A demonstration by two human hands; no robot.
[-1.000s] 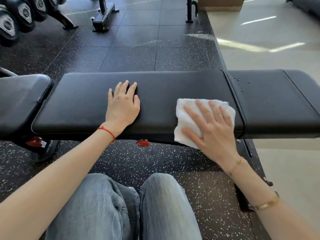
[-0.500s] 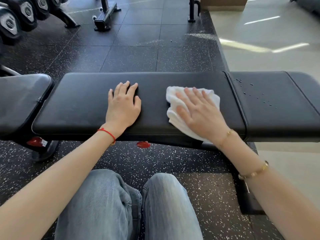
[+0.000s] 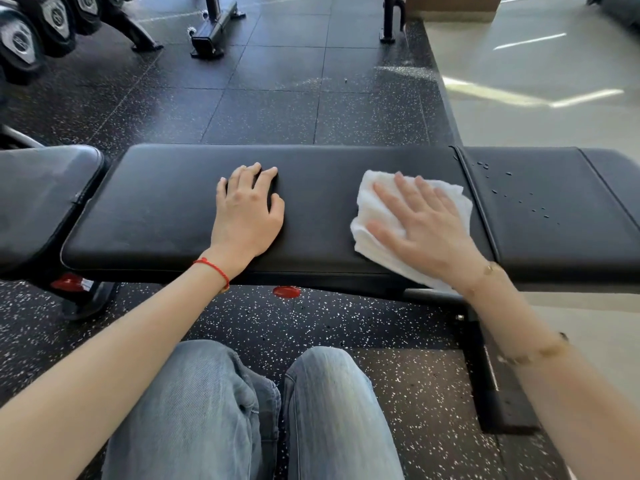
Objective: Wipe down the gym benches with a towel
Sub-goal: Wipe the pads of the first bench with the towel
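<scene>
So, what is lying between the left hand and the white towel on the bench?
Nothing: in the head view only bare black bench pad separates left hand from towel.

showing no readable words, brands or numbers anywhere. carrying pale hexagonal emblems on the ends of the dumbbells (image 3: 20, 39) at the upper left, too small and blurred to make out any lettering or weight figure. bearing a small white tag on the red part (image 3: 71, 283) under the neighbouring bench, its print too tiny to read.
</scene>
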